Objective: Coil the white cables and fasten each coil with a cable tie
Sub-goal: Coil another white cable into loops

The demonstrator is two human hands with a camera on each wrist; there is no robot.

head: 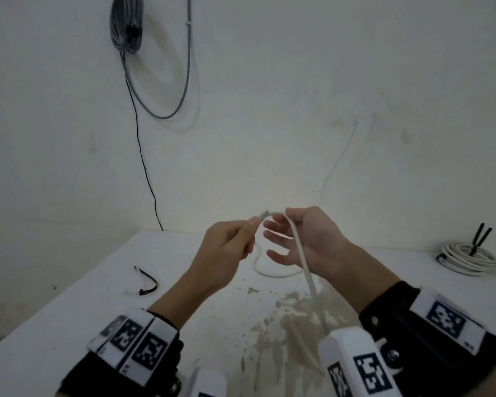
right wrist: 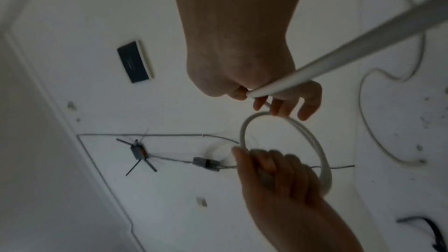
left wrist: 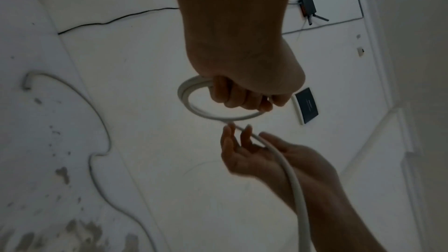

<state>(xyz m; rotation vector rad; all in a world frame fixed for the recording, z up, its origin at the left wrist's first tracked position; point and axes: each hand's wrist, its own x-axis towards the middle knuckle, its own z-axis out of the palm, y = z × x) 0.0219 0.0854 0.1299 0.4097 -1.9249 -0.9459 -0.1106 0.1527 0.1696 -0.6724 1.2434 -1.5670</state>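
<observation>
My left hand (head: 226, 247) grips a small loop of the white cable (left wrist: 191, 106), fingers curled round it; the cable's plug end sticks out above the fist. My right hand (head: 307, 242) is held just right of it with fingers straight and spread. The white cable (head: 301, 253) lies across its palm between thumb and forefinger and hangs down toward me. In the right wrist view the loop (right wrist: 315, 141) hangs between the right hand (right wrist: 286, 102) and the left hand (right wrist: 274, 171). A loose black cable tie (head: 148, 282) lies on the table to the left.
The white table (head: 98, 296) has stains near the front. More white cable (head: 269, 272) curves on it under my hands. A finished white coil (head: 467, 257) with a black tie lies at the far right. Grey cables (head: 126, 24) hang on the wall.
</observation>
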